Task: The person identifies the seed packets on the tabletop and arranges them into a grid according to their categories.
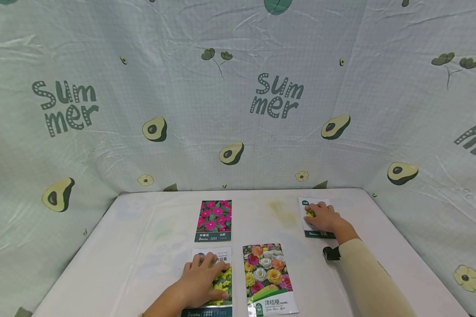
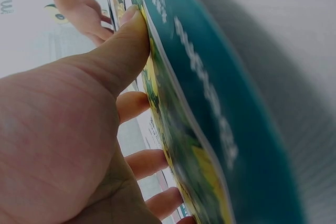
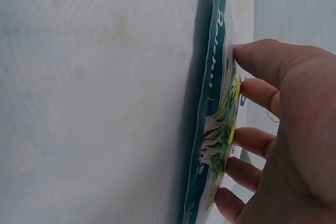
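Note:
My left hand (image 1: pixel 196 281) rests with spread fingers on a seed packet with yellow flowers (image 1: pixel 225 281) at the front of the table. In the left wrist view, its thumb and fingertips touch the face of that packet, whose teal lower band (image 2: pixel 210 87) shows. Toward the back right, my right hand (image 1: pixel 325 218) lies on another packet, white with a green band (image 1: pixel 319 234). The right wrist view has the fingertips against its printed face, which pictures a plant with pale roots and green leaves (image 3: pixel 223 124). Part of each packet is hidden under the hand.
A packet of pink flowers (image 1: pixel 214 220) lies behind my left hand. Between the hands, nearer the front, is a packet of mixed roses-like blooms (image 1: pixel 267 279). The white tabletop (image 1: pixel 155 246) meets a printed curtain (image 1: pixel 206 149) at the back.

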`<action>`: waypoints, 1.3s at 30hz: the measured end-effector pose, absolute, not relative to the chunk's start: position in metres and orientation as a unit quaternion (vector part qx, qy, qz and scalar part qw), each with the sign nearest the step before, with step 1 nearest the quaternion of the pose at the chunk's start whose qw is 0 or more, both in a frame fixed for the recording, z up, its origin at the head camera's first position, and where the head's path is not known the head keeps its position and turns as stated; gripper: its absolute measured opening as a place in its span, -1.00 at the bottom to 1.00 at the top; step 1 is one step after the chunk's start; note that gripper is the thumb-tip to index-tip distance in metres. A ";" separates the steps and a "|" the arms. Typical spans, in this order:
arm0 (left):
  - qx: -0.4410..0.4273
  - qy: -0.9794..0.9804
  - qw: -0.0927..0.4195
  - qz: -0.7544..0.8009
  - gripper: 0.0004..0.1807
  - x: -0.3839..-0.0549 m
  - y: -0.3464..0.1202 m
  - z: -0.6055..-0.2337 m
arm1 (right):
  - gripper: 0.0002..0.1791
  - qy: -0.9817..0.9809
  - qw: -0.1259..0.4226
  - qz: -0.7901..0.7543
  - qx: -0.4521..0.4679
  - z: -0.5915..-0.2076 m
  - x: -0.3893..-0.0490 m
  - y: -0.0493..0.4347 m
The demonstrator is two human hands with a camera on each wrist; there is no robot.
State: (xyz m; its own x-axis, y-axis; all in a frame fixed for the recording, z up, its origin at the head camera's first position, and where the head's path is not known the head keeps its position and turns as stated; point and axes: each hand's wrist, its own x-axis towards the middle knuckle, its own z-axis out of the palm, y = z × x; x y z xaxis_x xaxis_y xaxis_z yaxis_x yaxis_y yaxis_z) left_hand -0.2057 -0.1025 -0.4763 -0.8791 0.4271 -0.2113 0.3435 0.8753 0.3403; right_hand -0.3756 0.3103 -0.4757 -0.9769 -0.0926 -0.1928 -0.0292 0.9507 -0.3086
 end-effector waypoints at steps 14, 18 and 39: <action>0.202 0.959 0.133 0.150 -0.25 -0.205 -0.104 -0.478 | -0.32 0.982 0.103 -0.151 -0.038 -0.473 -0.374 0.301; 0.197 0.959 0.140 0.150 -0.25 -0.203 -0.102 -0.472 | -0.33 0.982 0.100 -0.152 -0.045 -0.473 -0.373 0.298; 0.208 0.958 0.132 0.145 -0.22 -0.208 -0.105 -0.489 | -0.35 0.981 0.100 -0.158 -0.053 -0.474 -0.374 0.288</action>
State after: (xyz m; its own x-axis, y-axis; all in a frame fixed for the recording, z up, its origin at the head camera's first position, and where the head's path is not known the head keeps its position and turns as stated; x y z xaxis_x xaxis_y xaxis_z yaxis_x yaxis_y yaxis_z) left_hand -0.2084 -0.1050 -0.4886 -0.8786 0.4366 -0.1934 0.3598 0.8716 0.3330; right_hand -0.3742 0.2878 -0.4738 -0.9744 -0.1354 -0.1796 -0.0724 0.9448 -0.3196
